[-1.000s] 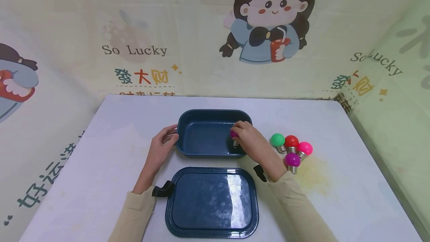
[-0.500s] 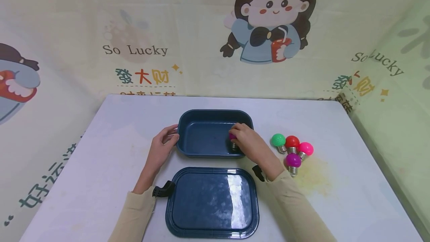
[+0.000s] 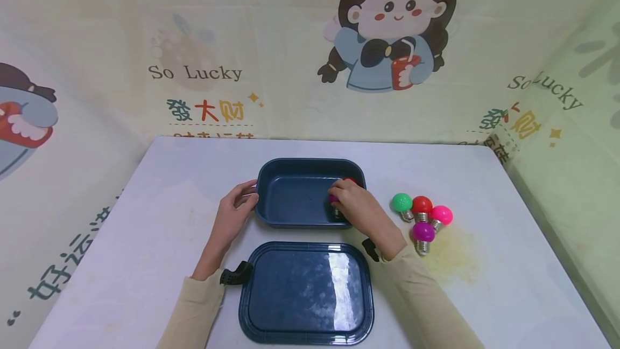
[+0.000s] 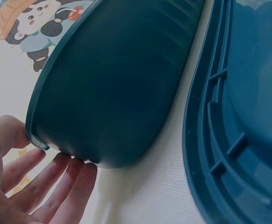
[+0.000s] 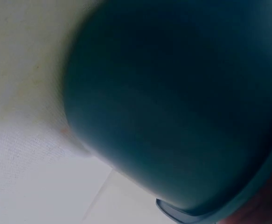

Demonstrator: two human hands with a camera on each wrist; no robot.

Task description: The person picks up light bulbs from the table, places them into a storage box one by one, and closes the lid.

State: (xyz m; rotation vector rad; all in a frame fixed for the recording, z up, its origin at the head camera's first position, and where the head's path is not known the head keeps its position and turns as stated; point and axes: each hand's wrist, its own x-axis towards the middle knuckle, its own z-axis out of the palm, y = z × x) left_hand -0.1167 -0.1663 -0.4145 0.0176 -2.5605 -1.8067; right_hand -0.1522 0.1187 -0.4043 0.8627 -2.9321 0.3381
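In the head view, my right hand (image 3: 362,208) reaches over the right end of a dark blue plastic box (image 3: 290,225) and pinches a purple light bulb (image 3: 332,198), its metal screw base pointing down inside the box. A bit of a red bulb (image 3: 350,180) shows just behind those fingers, mostly hidden. At the box's left end is my left hand (image 3: 234,210). The left wrist view has its fairly straight fingers (image 4: 75,186) against the end wall and the thumb by the rim. In the right wrist view the box wall (image 5: 163,116) hides most of the right hand.
Right of the box lie a green bulb (image 3: 402,202), a red bulb (image 3: 422,204), a pink bulb (image 3: 441,214) and another purple bulb (image 3: 423,231), close together. A dark blue lid (image 3: 305,290) lies flat in front of the box on the white table (image 3: 135,263).
My right hand has shifted slightly left inside the box with the purple bulb, and a red bulb now shows behind its fingers. The left hand stays at the box's end.
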